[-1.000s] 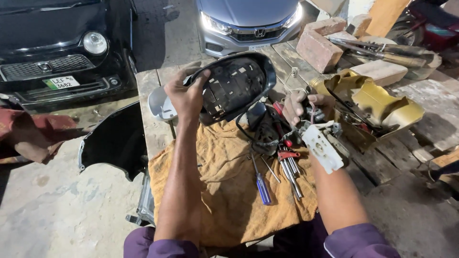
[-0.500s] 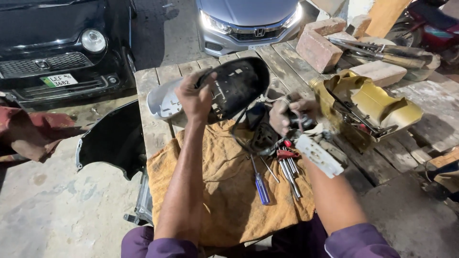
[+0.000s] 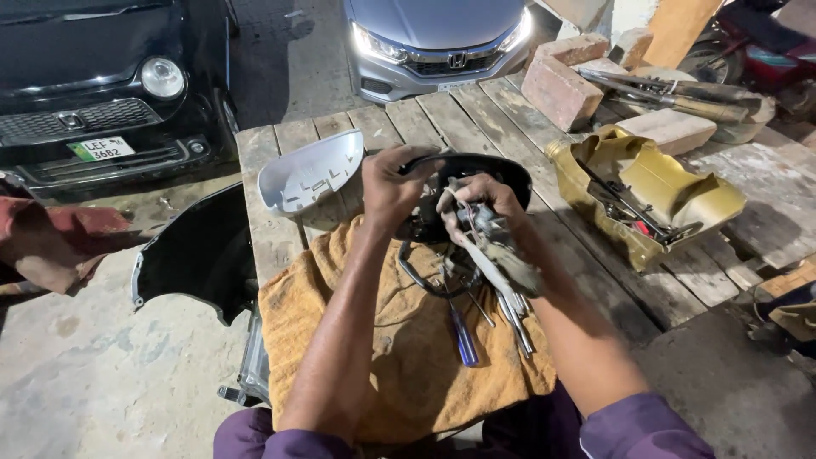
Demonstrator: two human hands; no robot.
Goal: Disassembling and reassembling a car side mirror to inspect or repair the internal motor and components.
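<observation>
Plank table (image 3: 272,229): orange cloth (image 3: 408,365), silver cover (image 3: 310,170), bricks (image 3: 561,89).

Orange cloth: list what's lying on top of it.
On the orange cloth lie a blue-handled screwdriver and metal tools. The forearms hide whatever else lies there.

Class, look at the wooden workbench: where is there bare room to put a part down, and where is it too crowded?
Free: the planks between the silver mirror cover and the brick, and the orange cloth left of the blue-handled screwdriver. Crowded: under the left hand and right hand on the black mirror housing, and by the yellow tray.
</observation>
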